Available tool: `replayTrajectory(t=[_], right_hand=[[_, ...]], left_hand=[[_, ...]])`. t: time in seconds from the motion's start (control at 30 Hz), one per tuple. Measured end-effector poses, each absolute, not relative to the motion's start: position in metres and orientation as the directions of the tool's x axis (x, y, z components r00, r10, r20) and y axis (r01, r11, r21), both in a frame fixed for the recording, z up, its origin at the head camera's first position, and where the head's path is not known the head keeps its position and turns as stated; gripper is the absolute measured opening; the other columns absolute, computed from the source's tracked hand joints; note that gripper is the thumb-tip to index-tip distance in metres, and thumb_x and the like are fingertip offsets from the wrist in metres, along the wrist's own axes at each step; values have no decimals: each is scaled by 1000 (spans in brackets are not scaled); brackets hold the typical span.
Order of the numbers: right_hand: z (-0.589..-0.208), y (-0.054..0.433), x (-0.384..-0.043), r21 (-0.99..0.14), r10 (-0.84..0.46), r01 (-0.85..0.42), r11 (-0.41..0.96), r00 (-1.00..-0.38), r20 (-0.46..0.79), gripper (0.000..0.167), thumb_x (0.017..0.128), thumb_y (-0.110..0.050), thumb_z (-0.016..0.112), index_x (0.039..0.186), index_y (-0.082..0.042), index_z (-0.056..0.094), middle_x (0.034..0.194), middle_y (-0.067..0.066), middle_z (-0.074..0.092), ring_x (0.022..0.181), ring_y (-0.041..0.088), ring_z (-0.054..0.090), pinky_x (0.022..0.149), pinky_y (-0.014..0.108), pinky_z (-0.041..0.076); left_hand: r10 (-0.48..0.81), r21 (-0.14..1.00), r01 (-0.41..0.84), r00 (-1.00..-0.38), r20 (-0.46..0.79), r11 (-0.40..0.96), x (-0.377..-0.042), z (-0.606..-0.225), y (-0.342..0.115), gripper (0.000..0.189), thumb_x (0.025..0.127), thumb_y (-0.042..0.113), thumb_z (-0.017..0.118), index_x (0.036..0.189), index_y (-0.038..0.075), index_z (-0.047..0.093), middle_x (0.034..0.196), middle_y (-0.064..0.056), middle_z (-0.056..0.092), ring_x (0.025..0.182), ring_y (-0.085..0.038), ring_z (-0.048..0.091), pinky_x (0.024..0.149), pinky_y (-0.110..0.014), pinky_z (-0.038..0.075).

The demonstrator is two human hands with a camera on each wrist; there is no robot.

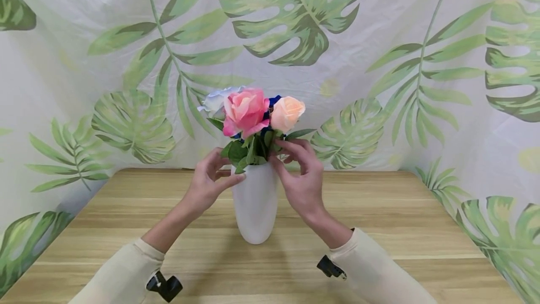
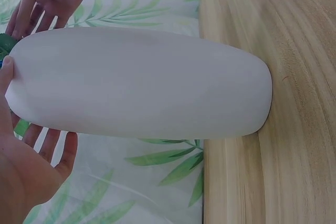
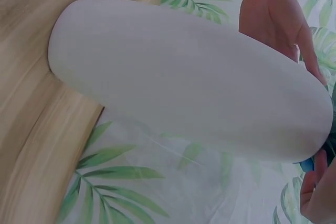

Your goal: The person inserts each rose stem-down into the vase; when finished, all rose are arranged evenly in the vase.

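A tall white vase (image 1: 255, 205) stands upright on the wooden table, holding artificial roses. A pink rose (image 1: 246, 111) leans forward, with a peach rose (image 1: 288, 114) on its right. Behind them show a pale blue rose (image 1: 217, 102) and parts of a dark blue one. My left hand (image 1: 206, 177) holds the vase's upper left side, thumb across the front near the rim and fingers around the side. At the right of the rim, my right hand (image 1: 303, 177) pinches the peach rose's stem among the green leaves (image 1: 249, 149); its fingertips are partly hidden there.
The wooden table (image 1: 363, 210) reaches back to a hanging cloth (image 1: 337, 74) printed with green leaves. A black wrist camera (image 1: 164, 286) sits on the left sleeve, and another camera (image 1: 330, 267) on the right one.
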State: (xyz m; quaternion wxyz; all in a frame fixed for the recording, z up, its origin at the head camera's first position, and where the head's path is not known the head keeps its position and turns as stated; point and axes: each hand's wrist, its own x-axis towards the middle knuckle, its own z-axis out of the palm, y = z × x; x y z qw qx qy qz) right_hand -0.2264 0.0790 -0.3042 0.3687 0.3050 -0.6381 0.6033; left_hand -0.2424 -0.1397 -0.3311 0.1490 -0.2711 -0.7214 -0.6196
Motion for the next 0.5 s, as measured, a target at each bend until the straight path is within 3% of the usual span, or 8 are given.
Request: replayTrajectory(t=[0.2,0.33,0.5], right_hand=[[-308,100,-221,-548,-11,-831,98,-551,834,25,84,13,77,108,10,73,110,20,65,105,20,63,81,26,55],[-313,121,-219,-550,-38,-825,132,-559,828,17,83,15,76,99,10,73,109,21,67,105,17,62,80,25,55],[-322,156,-222,-594,-120,-728,343,-661,740,14,88,3,79,101,-1,77,99,13,73,96,18,66,78,32,56]], left_hand=[[202,817,566,-817,540,109,-241,-333,-141,49,90,-5,72,135,-6,54,121,10,66,111,-10,64,93,-25,54],[206,820,557,-825,526,132,-237,-334,-143,50,91,-3,72,138,-6,54,123,-3,67,111,-11,64,94,-25,54],[236,816,537,-839,490,214,-230,-337,-151,51,92,-1,74,139,-5,55,132,-18,64,118,-15,64,96,-29,56]])
